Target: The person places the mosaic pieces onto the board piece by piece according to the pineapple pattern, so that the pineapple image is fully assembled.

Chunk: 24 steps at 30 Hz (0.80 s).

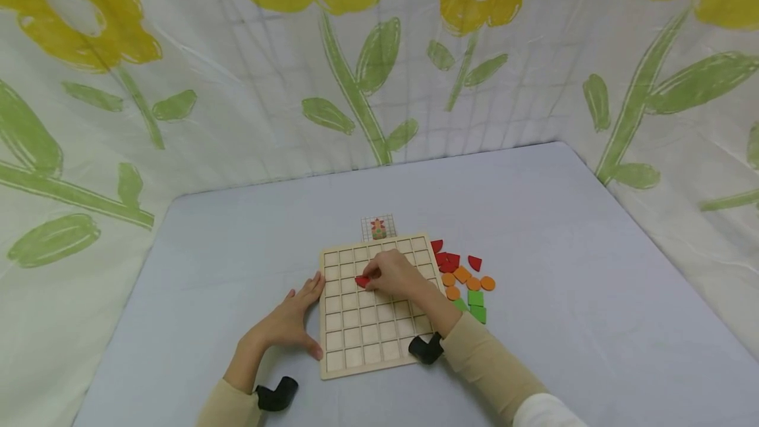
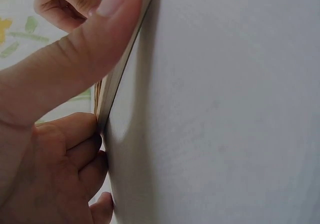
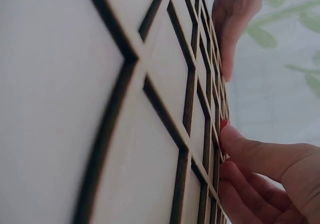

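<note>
The table (image 1: 237, 236) is enclosed by white cloth (image 1: 255, 91) printed with yellow flowers and green leaves. A gridded board (image 1: 352, 337) is laid on the near half of the table, slightly turned, its near edge roughly facing the person. Broad table surface is left between the board and the table's left, right and far edges. At the board's far edge a small gridded card (image 1: 378, 229) is seen, and its right edge is crowded by loose red pieces (image 1: 475, 263), orange pieces (image 1: 487, 283) and green pieces (image 1: 476, 298).

The board's left edge is touched by the left hand (image 1: 290, 321), whose fingers and thumb are spread wide apart along it; nothing is grasped there. A red piece (image 1: 362, 281) is pinched between the thumb and fingers of the right hand (image 1: 396, 275), over the board's left half, toward its far side. Whether the board is touched by the piece cannot be told.

In the left wrist view the board's side is shown, with the thumb laid against it, a detail hidden from the head. In the right wrist view the raised dividers with dark sides are shown close up, but only slivers of the held piece; the loose pieces are shown by the head view alone.
</note>
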Tool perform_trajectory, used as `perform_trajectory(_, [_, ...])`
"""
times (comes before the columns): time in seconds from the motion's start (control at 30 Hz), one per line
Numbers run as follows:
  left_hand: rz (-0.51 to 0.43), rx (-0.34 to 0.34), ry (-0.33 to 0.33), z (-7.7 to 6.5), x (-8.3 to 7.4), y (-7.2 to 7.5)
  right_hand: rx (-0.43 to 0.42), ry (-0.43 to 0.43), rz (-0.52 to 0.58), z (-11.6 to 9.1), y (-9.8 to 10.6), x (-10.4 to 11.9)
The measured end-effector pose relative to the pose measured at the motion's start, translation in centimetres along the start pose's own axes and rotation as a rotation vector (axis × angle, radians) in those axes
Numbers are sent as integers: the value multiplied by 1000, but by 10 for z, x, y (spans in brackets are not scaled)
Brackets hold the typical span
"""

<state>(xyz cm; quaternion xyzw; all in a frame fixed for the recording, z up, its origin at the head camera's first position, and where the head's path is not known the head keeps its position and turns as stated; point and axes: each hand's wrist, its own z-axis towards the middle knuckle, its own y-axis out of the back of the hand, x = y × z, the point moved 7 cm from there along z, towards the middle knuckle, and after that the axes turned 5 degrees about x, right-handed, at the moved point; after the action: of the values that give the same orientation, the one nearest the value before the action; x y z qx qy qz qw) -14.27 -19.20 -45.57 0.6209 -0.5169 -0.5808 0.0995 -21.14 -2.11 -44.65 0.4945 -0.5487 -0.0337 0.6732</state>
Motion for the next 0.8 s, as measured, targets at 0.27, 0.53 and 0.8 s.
perform_trajectory(0.27, [3, 0, -3, 1, 1, 0, -23, -15, 16, 0, 1, -1])
perform_trajectory(0.53, [0, -6, -10, 1, -1, 0, -52, -38, 30, -1, 2, -3])
perform_trajectory(0.8, [0, -6, -11, 0, -1, 0, -65, -51, 62, -4, 5, -3])
